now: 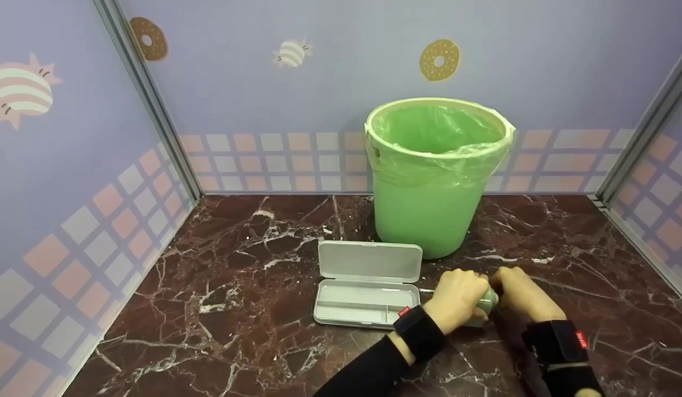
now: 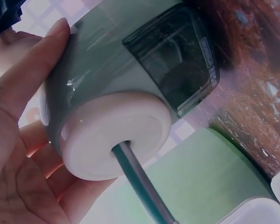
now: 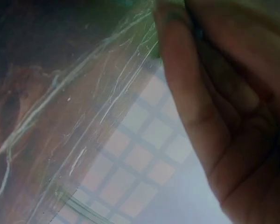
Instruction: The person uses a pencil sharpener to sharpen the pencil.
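Observation:
A pale green pencil sharpener (image 1: pixel 488 300) lies on its side above the table under my left hand (image 1: pixel 455 299), which grips its body. The left wrist view shows its round whitish front and dark see-through shavings drawer (image 2: pixel 177 60). A teal and silver-grey pencil (image 2: pixel 142 182) is stuck in the front hole. My right hand (image 1: pixel 525 293) is at the sharpener's other end, fingers curled and pinching the crank end, which the fingers (image 3: pixel 186 79) mostly hide. Left of the sharpener lies a pencil case (image 1: pixel 370 262), lid up, its inside divided into compartments.
Behind the case stands a green bin (image 1: pixel 423 209) with a clear plastic liner over its rim. Patterned wall panels (image 1: pixel 252 82) enclose the dark red marbled table (image 1: pixel 236 342) at the back and both sides.

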`<state>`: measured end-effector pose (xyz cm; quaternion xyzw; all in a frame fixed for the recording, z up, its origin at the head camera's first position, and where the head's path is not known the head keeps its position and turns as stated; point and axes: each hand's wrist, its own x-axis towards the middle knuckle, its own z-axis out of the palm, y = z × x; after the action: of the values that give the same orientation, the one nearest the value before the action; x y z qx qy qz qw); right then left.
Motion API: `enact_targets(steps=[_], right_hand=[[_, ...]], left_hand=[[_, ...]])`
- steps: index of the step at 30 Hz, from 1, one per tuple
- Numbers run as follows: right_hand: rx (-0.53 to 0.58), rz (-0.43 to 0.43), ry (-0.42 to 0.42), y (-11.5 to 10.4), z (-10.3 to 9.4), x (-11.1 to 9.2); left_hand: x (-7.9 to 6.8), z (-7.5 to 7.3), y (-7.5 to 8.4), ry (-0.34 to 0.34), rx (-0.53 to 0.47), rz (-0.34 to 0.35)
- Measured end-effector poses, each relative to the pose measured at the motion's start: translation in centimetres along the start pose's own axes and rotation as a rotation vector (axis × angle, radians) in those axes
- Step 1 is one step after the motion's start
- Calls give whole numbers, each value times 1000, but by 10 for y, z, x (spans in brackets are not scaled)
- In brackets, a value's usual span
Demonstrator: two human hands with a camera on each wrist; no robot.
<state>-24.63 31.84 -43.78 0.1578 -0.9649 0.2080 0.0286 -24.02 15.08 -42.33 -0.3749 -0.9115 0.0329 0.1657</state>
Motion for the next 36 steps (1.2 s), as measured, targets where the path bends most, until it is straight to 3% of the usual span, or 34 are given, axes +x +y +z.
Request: enact_targets(steps=[5, 12, 19, 24, 31, 36], right_hand=[[61, -16, -90, -2, -2, -6], [278, 8, -240, -4, -11, -15], [285, -65, -351, -7, -26, -20], [241, -112, -337, -11, -39, -24], [222, -112, -294, -17, -50, -28], [190, -153, -234, -20, -55, -28]], left_hand=[[-2, 0, 1, 3, 4, -25], [-3, -1, 4, 8, 4, -60], [-1, -3, 11, -7, 7, -131], [1, -5, 15, 1, 26, -165], [-2, -4, 16, 44, 13, -172], [0, -4, 12, 22, 21, -162]])
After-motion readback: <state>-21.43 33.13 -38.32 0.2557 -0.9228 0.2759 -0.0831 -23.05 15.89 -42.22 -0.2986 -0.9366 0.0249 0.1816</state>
